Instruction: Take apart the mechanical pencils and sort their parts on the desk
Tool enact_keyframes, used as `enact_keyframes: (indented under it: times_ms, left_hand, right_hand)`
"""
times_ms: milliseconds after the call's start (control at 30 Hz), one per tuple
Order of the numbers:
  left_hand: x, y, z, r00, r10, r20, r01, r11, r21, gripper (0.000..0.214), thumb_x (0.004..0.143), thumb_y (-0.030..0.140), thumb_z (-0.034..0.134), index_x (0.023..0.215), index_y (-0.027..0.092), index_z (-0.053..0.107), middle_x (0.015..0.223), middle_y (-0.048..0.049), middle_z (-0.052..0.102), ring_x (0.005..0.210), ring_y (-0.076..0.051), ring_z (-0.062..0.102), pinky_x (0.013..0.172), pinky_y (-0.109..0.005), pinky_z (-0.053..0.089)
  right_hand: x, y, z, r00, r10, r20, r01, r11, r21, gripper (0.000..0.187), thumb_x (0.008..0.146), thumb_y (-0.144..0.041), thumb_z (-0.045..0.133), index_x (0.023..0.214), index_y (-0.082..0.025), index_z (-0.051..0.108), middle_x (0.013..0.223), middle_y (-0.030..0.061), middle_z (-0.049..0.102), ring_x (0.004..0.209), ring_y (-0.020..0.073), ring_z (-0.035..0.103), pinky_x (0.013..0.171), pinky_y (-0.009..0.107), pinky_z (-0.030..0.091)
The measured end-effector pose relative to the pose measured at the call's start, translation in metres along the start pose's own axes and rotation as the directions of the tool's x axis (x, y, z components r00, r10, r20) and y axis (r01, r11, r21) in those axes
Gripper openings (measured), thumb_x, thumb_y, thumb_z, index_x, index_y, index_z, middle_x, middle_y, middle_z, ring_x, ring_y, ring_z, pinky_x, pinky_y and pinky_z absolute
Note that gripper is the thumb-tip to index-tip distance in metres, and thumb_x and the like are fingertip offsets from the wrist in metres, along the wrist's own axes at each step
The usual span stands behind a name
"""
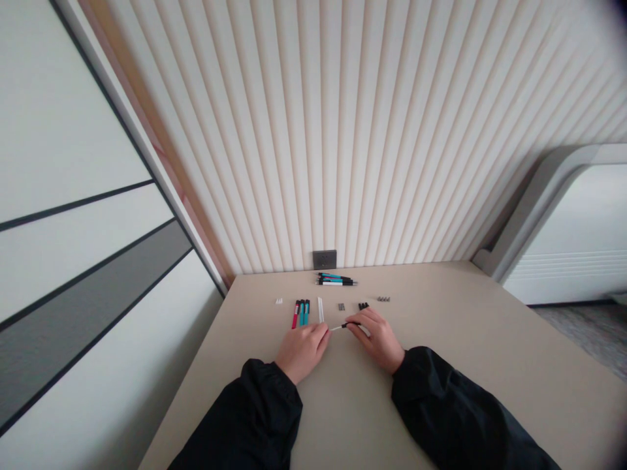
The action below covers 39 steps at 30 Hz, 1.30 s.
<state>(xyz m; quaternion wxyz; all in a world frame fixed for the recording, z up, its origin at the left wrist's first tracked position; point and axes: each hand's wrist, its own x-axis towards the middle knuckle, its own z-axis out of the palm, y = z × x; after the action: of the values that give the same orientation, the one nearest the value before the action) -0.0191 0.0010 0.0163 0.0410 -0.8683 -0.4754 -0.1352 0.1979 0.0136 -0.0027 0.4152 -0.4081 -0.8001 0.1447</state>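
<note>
Spanning a gap over the worktop (441, 313), the thin white rod (336, 328) runs crosswise from the left hand (304, 346), pinching one end, to the right hand (378, 337), gripping the black piece (345, 325) opposite.

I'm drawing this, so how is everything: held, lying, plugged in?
Left hand: closed on the thin white rod
Right hand: pinching the dark piece at the rod's end
Pens: lying bunched near the wall
Red and teal barrels: side by side
White sticks: lying parallel
Loose black pieces: grouped
Wall socket: nothing plugged in
</note>
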Motion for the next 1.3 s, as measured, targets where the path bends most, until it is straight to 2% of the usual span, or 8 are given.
enact_keyframes:
  times_ms: [267, 467, 667, 800, 933, 1067, 1200, 1300]
  left_hand:
    - [0.000, 0.003, -0.003, 0.997, -0.022, 0.077, 0.023, 1.000, -0.008, 0.025, 0.097, 0.026, 0.033, 0.087, 0.020, 0.055, 0.076, -0.0035, 0.066, 0.064, -0.018, 0.062, 0.055, -0.027, 0.038]
    - [-0.001, 0.002, -0.004, 0.994, -0.049, 0.099, 0.050, 0.999, -0.002, 0.025, 0.097, 0.025, 0.031, 0.092, 0.020, 0.054, 0.078, -0.0040, 0.067, 0.062, -0.018, 0.062, 0.053, -0.026, 0.038]
    - [-0.001, 0.002, -0.002, 0.995, -0.024, 0.099, 0.022, 1.000, 0.019, 0.024, 0.097, 0.025, 0.031, 0.095, 0.021, 0.055, 0.078, -0.0026, 0.066, 0.063, -0.018, 0.063, 0.054, -0.026, 0.037]
    - [-0.001, 0.002, -0.002, 0.995, 0.013, 0.096, -0.015, 1.000, 0.027, 0.022, 0.097, 0.024, 0.033, 0.094, 0.022, 0.055, 0.077, -0.0020, 0.065, 0.065, -0.017, 0.062, 0.055, -0.025, 0.037]
    - [-0.001, 0.002, -0.002, 0.998, 0.031, 0.061, -0.032, 0.999, 0.030, 0.021, 0.097, 0.024, 0.035, 0.093, 0.022, 0.056, 0.077, -0.0011, 0.065, 0.065, -0.016, 0.062, 0.056, -0.026, 0.037]
    - [-0.001, 0.002, -0.001, 0.999, 0.016, 0.038, -0.017, 0.999, 0.033, 0.024, 0.097, 0.024, 0.033, 0.093, 0.023, 0.057, 0.077, -0.0009, 0.065, 0.064, -0.016, 0.061, 0.055, -0.025, 0.036]
    - [-0.002, -0.001, -0.003, 0.999, -0.038, 0.022, 0.037, 0.999, 0.015, 0.026, 0.098, 0.027, 0.031, 0.096, 0.024, 0.057, 0.080, -0.0014, 0.066, 0.065, -0.015, 0.061, 0.054, -0.025, 0.035]
    - [-0.001, -0.002, -0.005, 0.994, -0.105, 0.008, 0.105, 0.994, 0.000, 0.026, 0.098, 0.028, 0.032, 0.096, 0.023, 0.057, 0.082, -0.0013, 0.067, 0.066, -0.015, 0.062, 0.054, -0.025, 0.036]
  right_hand:
    - [-0.002, 0.002, 0.003, 0.955, 0.279, -0.101, -0.266, 0.955, 0.130, 0.022, 0.089, -0.035, 0.053, 0.100, -0.021, 0.066, 0.088, 0.0039, 0.067, 0.072, 0.0162, 0.057, 0.068, 0.027, 0.047]
    - [-0.001, 0.009, 0.004, 0.908, 0.386, -0.161, -0.373, 0.922, 0.108, 0.016, 0.087, -0.028, 0.048, 0.086, -0.018, 0.060, 0.072, 0.0010, 0.062, 0.061, 0.0136, 0.052, 0.057, 0.023, 0.041]
    - [-0.003, 0.005, 0.006, 0.942, 0.333, -0.039, -0.329, 0.941, 0.080, 0.025, 0.089, -0.028, 0.044, 0.104, -0.019, 0.062, 0.066, -0.0014, 0.059, 0.051, 0.0120, 0.047, 0.052, 0.022, 0.039]
    - [-0.003, 0.000, 0.007, 0.981, 0.193, 0.036, -0.193, 0.981, 0.019, 0.025, 0.091, -0.029, 0.045, 0.105, -0.021, 0.065, 0.078, 0.0019, 0.067, 0.066, 0.0145, 0.058, 0.067, 0.024, 0.044]
    - [-0.002, 0.000, 0.005, 0.990, 0.117, 0.078, -0.115, 0.993, -0.030, 0.022, 0.093, -0.030, 0.046, 0.097, -0.022, 0.067, 0.086, 0.0034, 0.070, 0.078, 0.0162, 0.062, 0.075, 0.027, 0.044]
    - [-0.001, 0.005, 0.004, 0.989, 0.136, 0.063, -0.132, 0.990, -0.058, 0.022, 0.094, -0.032, 0.046, 0.095, -0.022, 0.066, 0.083, 0.0026, 0.069, 0.075, 0.0160, 0.062, 0.073, 0.026, 0.044]
    - [-0.001, 0.012, 0.004, 0.974, 0.226, -0.013, -0.226, 0.970, -0.091, 0.023, 0.093, -0.033, 0.047, 0.094, -0.021, 0.066, 0.076, 0.0011, 0.068, 0.065, 0.0148, 0.059, 0.065, 0.025, 0.043]
    - [0.000, 0.018, 0.003, 0.967, 0.242, -0.073, -0.252, 0.948, -0.193, 0.022, 0.092, -0.033, 0.049, 0.092, -0.021, 0.068, 0.071, 0.0002, 0.067, 0.062, 0.0141, 0.058, 0.066, 0.025, 0.041]
